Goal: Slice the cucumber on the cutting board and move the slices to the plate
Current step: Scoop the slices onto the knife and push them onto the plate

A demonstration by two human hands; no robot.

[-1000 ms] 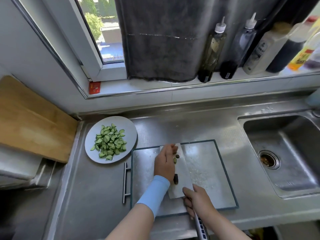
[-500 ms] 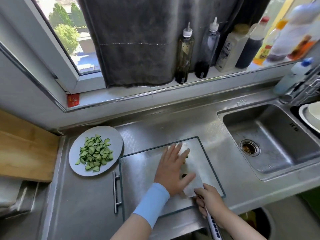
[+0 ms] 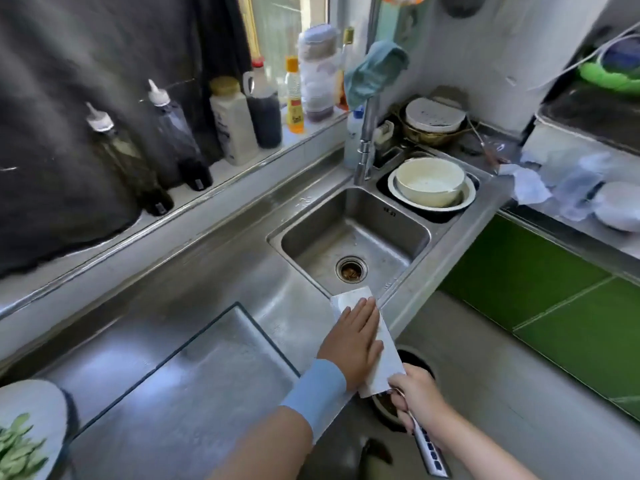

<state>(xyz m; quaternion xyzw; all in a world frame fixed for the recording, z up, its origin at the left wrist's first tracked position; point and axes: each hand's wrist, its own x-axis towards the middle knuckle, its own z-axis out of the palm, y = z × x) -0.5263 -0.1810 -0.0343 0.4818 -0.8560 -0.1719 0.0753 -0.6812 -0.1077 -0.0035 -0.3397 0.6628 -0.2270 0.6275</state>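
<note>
Shifted to the table's [image 3: 221, 258] front edge, the white broad-bladed knife [image 3: 388, 362] is clamped in the right grip [image 3: 419, 396]; the left grip [image 3: 353, 341], pressed flat on it, could be cut if slid edgeward.

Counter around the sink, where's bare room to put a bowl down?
Bare counter runs between the windowsill and the cutting board; the board's surface is free too. Crowded: bottles along the sill, stacked bowls beside the faucet.

Left hand [image 3: 356, 344] flat on cleaver blade [image 3: 389, 358]; right hand [image 3: 415, 400] grips handle [image 3: 427, 448]; cucumber slices [image 3: 17, 448] on plate [image 3: 34, 400].
</note>
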